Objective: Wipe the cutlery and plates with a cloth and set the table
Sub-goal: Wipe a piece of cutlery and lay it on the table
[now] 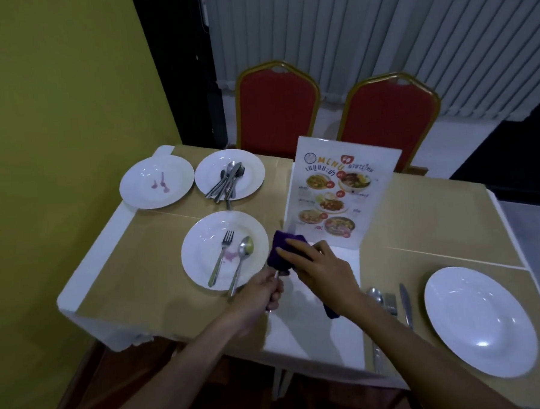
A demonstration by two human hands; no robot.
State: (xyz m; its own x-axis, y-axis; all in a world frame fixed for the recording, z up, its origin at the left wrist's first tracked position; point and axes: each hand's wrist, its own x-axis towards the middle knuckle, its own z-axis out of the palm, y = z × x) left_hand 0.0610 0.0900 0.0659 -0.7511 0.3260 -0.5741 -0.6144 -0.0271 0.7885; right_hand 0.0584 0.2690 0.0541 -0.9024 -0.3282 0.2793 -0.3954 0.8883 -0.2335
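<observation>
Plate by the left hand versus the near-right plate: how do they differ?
The near-left plate carries a fork, a spoon and a pink smear; the right plate is bare and looks clean. The near-left plate's cutlery lies on it; the right plate's cutlery lies beside it. Both are round and white.

Restaurant: standing menu card (337, 194), banquet chairs (276, 113), set table (444, 214).

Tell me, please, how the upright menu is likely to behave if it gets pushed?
The menu stands upright, tall and thin, so a push high up would probably tip it. It looks like a light sheet, so a low push would likely slide it across the table. Its glossy face may be slippery to pinch.
</observation>
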